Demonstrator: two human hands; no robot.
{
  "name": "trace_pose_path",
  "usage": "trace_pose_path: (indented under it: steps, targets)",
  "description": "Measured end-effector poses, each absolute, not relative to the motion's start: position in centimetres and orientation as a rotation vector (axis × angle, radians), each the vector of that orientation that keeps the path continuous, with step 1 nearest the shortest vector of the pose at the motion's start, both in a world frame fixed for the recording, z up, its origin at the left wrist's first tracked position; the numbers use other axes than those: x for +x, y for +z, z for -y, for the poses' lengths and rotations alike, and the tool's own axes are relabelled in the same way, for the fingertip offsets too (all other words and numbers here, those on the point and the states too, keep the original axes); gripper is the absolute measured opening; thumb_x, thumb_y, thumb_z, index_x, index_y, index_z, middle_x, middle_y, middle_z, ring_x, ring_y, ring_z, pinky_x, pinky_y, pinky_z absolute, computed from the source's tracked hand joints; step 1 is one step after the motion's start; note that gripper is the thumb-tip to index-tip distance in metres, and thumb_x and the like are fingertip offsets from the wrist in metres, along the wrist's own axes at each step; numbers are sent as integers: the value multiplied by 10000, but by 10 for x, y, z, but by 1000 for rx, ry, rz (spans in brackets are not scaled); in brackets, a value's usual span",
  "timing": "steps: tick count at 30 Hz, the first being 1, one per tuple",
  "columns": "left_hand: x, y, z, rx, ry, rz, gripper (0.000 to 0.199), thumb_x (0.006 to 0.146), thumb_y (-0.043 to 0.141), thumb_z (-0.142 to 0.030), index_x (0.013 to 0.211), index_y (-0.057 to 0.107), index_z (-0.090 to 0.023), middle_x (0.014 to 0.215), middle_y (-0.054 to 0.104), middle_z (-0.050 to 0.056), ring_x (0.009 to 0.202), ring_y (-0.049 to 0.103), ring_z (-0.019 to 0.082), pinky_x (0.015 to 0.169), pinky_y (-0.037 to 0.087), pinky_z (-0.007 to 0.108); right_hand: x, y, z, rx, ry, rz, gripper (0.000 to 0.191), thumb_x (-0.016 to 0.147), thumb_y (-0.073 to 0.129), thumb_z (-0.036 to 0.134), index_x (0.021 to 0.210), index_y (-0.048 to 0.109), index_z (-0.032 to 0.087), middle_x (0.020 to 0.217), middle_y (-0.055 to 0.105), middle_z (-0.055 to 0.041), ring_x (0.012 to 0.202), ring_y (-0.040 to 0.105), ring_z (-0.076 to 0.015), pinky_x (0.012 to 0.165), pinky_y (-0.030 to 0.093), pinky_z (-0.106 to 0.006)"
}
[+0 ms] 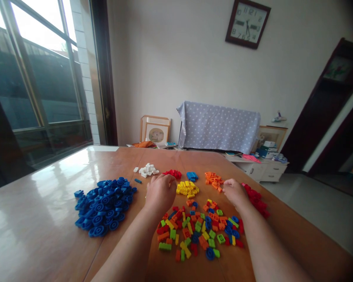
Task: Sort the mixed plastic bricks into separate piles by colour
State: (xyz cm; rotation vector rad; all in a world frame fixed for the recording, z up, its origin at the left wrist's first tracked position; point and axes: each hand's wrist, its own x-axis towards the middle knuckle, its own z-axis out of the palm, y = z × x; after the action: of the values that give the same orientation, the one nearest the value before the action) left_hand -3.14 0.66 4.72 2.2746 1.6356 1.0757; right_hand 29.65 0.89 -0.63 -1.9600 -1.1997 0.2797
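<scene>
My left hand (161, 190) is above the table between the white bricks (148, 170) and the yellow bricks (187, 189), its fingers curled in. It partly covers a heap of red bricks (173, 173); what it holds, if anything, is hidden. At the right edge of the orange bricks (213, 180), my right hand (235, 192) has its fingertips pinched together, and I cannot make out what is between them. Between my forearms lies a mixed spread of toy building bricks (198, 227) in red, orange, yellow, green and blue.
A large heap of blue pieces (104, 207) lies left of my left forearm, near a small blue stick (138, 181). Light-blue bricks (191, 176) sit farther back. More red bricks (256, 200) are beyond my right forearm, by the edge of the wooden table (55, 239).
</scene>
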Motion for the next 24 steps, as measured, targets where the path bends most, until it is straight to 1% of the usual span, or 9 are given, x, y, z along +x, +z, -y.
trace_pose_path:
  steps: [3,6,11,16,18,21,24]
  targets:
    - [-32,48,-6,2268,1057,-1664,228,918,495,-338,846,695,-257,988,704,44,974,584,241,839,389,321,300,-6,-9,-2060,235,1192,188,744,591,288,875,699,207,774,738,-67,718,653,-217,586,405,-267]
    - [-31,51,-5,2264,1037,-1661,225,914,506,-348,857,705,-260,982,704,39,992,587,232,869,397,311,296,-7,-10,-2043,271,1206,193,717,614,274,862,720,202,729,734,-56,696,652,-217,594,411,-268]
    - [-31,51,-3,2269,1012,-1673,230,915,507,-354,879,715,-263,992,708,40,1002,590,232,882,403,313,290,-8,-10,-1989,310,1218,247,723,623,289,924,737,201,737,741,-45,691,657,-208,610,428,-263]
    - [-31,50,-4,2274,1014,-1683,235,915,498,-353,866,708,-257,993,707,40,993,590,229,872,408,311,289,-8,-11,-1945,326,1218,259,738,598,302,935,717,184,749,732,-52,688,640,-200,609,427,-262]
    - [-31,50,-4,2273,1014,-1675,233,913,500,-353,872,710,-263,993,706,37,995,590,227,877,408,311,286,-8,-11,-1901,368,1249,231,755,574,321,900,694,187,750,720,-43,671,619,-186,591,415,-253]
    - [-30,50,-4,2274,1021,-1666,230,911,504,-362,887,716,-275,986,705,32,996,592,227,876,409,313,280,-6,-9,-1803,443,1411,181,771,551,346,791,649,195,714,673,-11,658,576,-162,570,386,-236]
    - [-30,50,-5,2278,1013,-1669,230,908,509,-371,884,718,-279,979,705,31,1002,593,232,861,411,313,276,-6,-3,-1787,512,1599,143,748,574,318,722,631,190,650,611,15,633,528,-142,552,350,-226]
